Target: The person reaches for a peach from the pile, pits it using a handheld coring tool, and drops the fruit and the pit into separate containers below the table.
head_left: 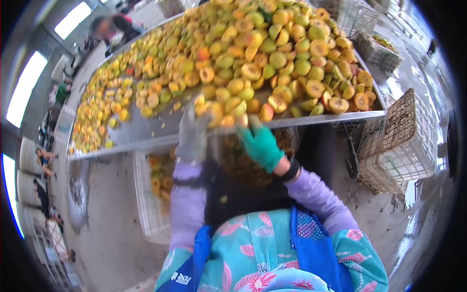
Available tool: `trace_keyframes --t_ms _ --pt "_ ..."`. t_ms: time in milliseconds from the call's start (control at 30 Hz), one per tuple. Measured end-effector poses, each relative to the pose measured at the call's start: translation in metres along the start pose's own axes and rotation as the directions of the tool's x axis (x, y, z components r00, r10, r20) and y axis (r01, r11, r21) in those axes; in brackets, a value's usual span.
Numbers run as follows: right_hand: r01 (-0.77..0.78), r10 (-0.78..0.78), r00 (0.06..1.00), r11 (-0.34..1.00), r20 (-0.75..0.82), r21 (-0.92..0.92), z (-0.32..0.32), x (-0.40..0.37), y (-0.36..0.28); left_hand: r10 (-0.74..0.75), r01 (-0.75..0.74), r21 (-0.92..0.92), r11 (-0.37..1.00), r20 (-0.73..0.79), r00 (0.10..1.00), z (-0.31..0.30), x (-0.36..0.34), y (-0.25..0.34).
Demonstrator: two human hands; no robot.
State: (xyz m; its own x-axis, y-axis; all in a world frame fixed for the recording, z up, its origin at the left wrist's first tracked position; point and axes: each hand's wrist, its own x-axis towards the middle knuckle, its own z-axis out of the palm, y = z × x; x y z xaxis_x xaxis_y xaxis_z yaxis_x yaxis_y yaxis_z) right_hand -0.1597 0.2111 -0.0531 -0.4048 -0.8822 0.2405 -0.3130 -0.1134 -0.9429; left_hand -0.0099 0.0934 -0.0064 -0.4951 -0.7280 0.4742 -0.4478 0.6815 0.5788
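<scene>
A big heap of halved yellow-green fruit (224, 53) covers a metal tray table (160, 141). My left hand (193, 134), in a pale grey glove, reaches over the table's near rim; it is blurred, and its fingers are at the fruit, partly hidden. My right hand (261, 146), in a green glove, is bent at the near rim with its fingertips against pieces of fruit; whether it grips one is unclear. Below the rim, between and under my arms, a white crate (142, 194) holds more fruit halves.
White plastic crates (399, 141) stand on the wet floor at the right. Another crate with fruit (379, 52) is behind them. A person (116, 30) is at the table's far left side. More people and pale containers (29, 165) line the left edge.
</scene>
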Motion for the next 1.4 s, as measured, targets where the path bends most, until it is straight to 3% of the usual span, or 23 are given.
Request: trace_keyframes --t_ms 33,100,133,167,200,233,267,333,400,433,500,567,600,633,800,867,933,1000,1100,1200,1300,1400 --pt "0.278 -0.277 0.958 0.854 0.068 -0.440 -0.001 0.009 0.023 -0.318 0.300 -0.271 0.915 -0.027 0.948 0.005 0.009 0.006" --pt "0.407 -0.347 0.913 0.725 0.216 -0.556 -0.001 0.020 0.050 -0.320 0.345 0.063 0.937 -0.248 0.914 0.021 0.027 -0.023" --pt "0.229 -0.187 0.972 0.895 0.144 -0.382 -0.010 0.023 0.025 -0.441 0.460 0.070 0.885 -0.189 0.878 0.012 0.037 -0.023" --pt "0.031 -0.020 0.998 0.985 0.067 -0.172 -0.020 0.026 -0.001 -0.541 0.515 -0.282 0.809 -0.018 0.841 0.001 0.040 -0.009" --pt "-0.074 0.077 0.996 0.995 0.052 -0.060 -0.023 0.023 -0.013 -0.568 0.557 -0.574 0.600 0.185 0.802 -0.007 0.038 0.003" --pt "-0.183 0.180 0.982 0.982 0.051 0.054 -0.025 0.019 -0.021 -0.399 0.389 -0.444 0.807 0.075 0.914 -0.002 0.031 -0.002" --pt "-0.122 0.122 0.991 0.992 0.053 0.009 -0.026 0.015 -0.028 -0.196 0.190 -0.278 0.941 0.007 0.981 0.004 0.022 -0.007" --pt "-0.011 0.016 0.998 0.997 0.069 -0.082 -0.024 0.003 -0.036 0.000 -0.002 -0.114 0.993 -0.023 1.000 0.012 0.000 -0.006" --pt "0.033 -0.018 0.995 0.989 0.098 -0.146 -0.018 -0.004 -0.032 -0.051 0.042 -0.158 0.986 -0.048 0.998 0.017 -0.011 0.035" --pt "0.030 -0.011 0.994 0.985 0.112 -0.173 -0.018 -0.005 -0.031 -0.150 0.127 -0.422 0.898 -0.022 0.988 0.022 -0.017 0.048" --pt "0.053 -0.026 0.993 0.973 0.118 -0.226 -0.019 -0.004 -0.027 -0.194 0.176 -0.547 0.818 0.025 0.981 0.034 -0.023 0.043" --pt "0.035 0.002 0.991 0.962 0.135 -0.271 -0.020 -0.006 -0.021 0.021 -0.027 -0.212 0.977 -0.035 0.999 0.030 -0.025 0.048" --pt "0.027 0.016 0.989 0.956 0.144 -0.292 -0.019 -0.009 -0.019 -0.025 0.007 -0.377 0.926 -0.042 0.999 0.034 -0.027 0.048" --pt "-0.016 0.048 0.986 0.980 0.157 -0.196 -0.019 -0.011 -0.019 -0.070 0.036 -0.531 0.847 -0.044 0.997 0.041 -0.027 0.046" --pt "-0.232 0.201 0.963 0.958 0.181 0.168 -0.015 -0.017 -0.033 0.097 -0.108 -0.142 0.984 -0.083 0.992 0.049 -0.027 0.046" --pt "-0.249 0.220 0.960 0.952 0.172 0.177 -0.013 -0.022 -0.033 -0.195 0.125 -0.617 0.777 -0.046 0.980 0.054 -0.028 0.054" --pt "-0.256 0.226 0.959 0.950 0.172 0.180 -0.009 -0.026 -0.029 -0.339 0.229 -0.810 0.540 0.040 0.940 0.056 -0.028 0.055" --pt "-0.249 0.218 0.960 0.951 0.175 0.180 0.000 -0.031 -0.018 -0.366 0.254 -0.841 0.478 0.072 0.928 0.057 -0.028 0.052" --pt "-0.384 0.323 0.898 0.907 0.300 0.171 -0.010 -0.030 -0.032 -0.403 0.303 -0.818 0.489 0.095 0.910 0.057 -0.028 0.053" --pt "-0.215 0.175 0.965 0.953 0.194 0.214 0.001 -0.029 -0.017 -0.390 0.216 -0.776 0.593 -0.042 0.920 0.059 -0.026 0.062" --pt "-0.486 0.374 0.862 0.800 0.342 0.352 -0.008 -0.035 -0.036 -0.242 0.220 -0.579 0.785 0.040 0.969 0.046 -0.022 0.067" --pt "-0.634 0.371 0.746 0.652 0.553 0.417 -0.023 -0.029 -0.036 -0.094 0.157 -0.359 0.920 0.187 0.978 0.042 -0.012 0.053"
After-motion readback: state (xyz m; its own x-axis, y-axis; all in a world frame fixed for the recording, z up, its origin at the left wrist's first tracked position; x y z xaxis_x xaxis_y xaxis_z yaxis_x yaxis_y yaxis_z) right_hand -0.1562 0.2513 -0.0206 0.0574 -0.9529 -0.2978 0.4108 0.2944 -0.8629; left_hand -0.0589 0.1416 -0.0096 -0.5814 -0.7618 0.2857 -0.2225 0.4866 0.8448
